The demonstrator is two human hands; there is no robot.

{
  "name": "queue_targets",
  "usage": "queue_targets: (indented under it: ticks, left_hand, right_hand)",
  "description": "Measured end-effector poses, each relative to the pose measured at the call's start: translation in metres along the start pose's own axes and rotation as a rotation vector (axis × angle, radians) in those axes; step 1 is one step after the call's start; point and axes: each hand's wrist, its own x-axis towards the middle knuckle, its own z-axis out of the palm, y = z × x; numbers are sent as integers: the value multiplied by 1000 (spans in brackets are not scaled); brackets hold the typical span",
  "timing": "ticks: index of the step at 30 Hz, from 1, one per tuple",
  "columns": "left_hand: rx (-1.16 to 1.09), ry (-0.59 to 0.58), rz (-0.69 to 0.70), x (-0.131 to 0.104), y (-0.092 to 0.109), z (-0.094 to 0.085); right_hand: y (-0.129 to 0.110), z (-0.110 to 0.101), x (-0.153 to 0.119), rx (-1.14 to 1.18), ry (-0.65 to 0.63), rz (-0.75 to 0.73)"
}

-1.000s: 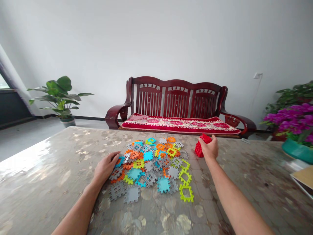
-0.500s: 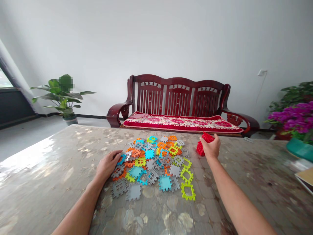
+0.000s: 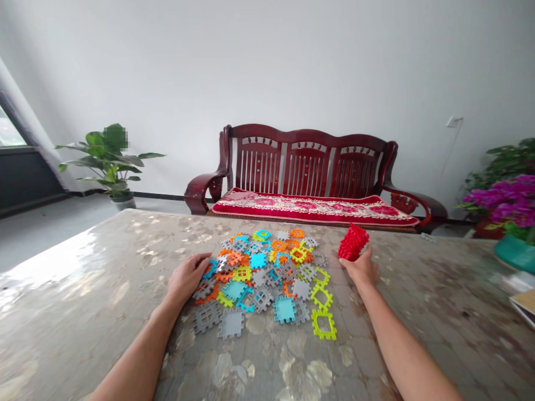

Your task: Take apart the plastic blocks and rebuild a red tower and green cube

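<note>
My right hand [image 3: 363, 270] is at the right of the pile, thumb and fingers around the near, lower end of a red block with a knobbly, toothed surface [image 3: 353, 243]. It looks like a stack of red pieces, though the single pieces cannot be made out. Resting on the table, my left hand [image 3: 188, 275] lies along the left edge of the pile with its fingers stretched out. Notched square building tiles [image 3: 285, 309] in blue, grey, orange and lime green lie loosely heaped between both hands. Some are solid, others have window-like openings.
The patterned tabletop [image 3: 259, 367] carries a teal pot [image 3: 516, 255] with purple flowers and a box-like item [image 3: 524, 301] at the right. A wooden bench [image 3: 307, 167] with a red cover stands behind the table. A potted plant [image 3: 115, 167] is at the left.
My right hand has shifted back and lower on the red block, which now shows more fully above my thumb. The left hand stays in place. The view has shifted slightly.
</note>
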Motion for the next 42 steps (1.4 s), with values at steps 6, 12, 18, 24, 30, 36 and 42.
queue_targets:
  ticks: [6,12,18,24,30,36,42]
  left_hand:
    - [-4,15,13,0,-1,1]
    - [-15,-15,0,1,-3,3]
    - [-40,-12,9,2,-2,3]
    - [-50,-1,-15,1,0,3]
    - [-19,-2,-8,0,3,2]
    - [11,-17,-9,-1,5,0]
    - [15,-5,9,0,4,1]
  right_hand:
    - [2,9,7,77,83,-33]
    - [4,14,14,122,81,-45]
    - [-5,2,5,-42,-8,-11]
    - [6,1,-3,40,72,-98]
    - [23,2,-19,201,126,-167]
    - [24,10,-46,406,53,-226]
    - [4,9,-65,326,-131,-493]
